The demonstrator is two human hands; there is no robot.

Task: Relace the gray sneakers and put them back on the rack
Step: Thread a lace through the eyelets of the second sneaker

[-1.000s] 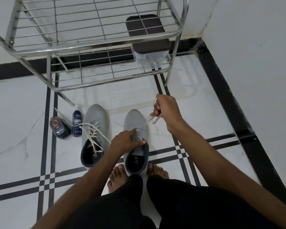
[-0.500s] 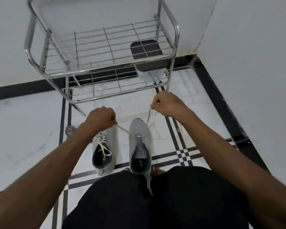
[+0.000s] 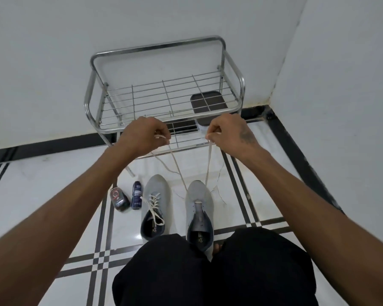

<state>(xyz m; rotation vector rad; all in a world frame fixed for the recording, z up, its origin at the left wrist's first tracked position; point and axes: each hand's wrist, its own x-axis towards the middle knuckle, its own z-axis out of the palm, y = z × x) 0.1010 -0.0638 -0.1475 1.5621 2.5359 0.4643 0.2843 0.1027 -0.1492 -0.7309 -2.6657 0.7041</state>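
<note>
Two gray sneakers stand side by side on the tiled floor. The left sneaker (image 3: 155, 203) is laced with a white lace. The right sneaker (image 3: 199, 212) has a white lace (image 3: 207, 164) threaded only through its lowest eyelets. Both ends rise from it to my hands. My left hand (image 3: 143, 135) pinches one lace end high above the shoes. My right hand (image 3: 229, 134) pinches the other end at the same height. Behind my hands stands the metal wire rack (image 3: 164, 93), its top shelf bare.
A brown-lidded container (image 3: 208, 103) sits on the rack's lower shelf at the right. Two small dark bottles (image 3: 128, 196) lie on the floor left of the shoes. White walls meet in a corner at the right. My dark-clothed legs (image 3: 208, 272) fill the bottom.
Both hands have risen well above the shoes, drawing the two lace ends up and taut. The view has tilted up, showing more of the rack and wall.
</note>
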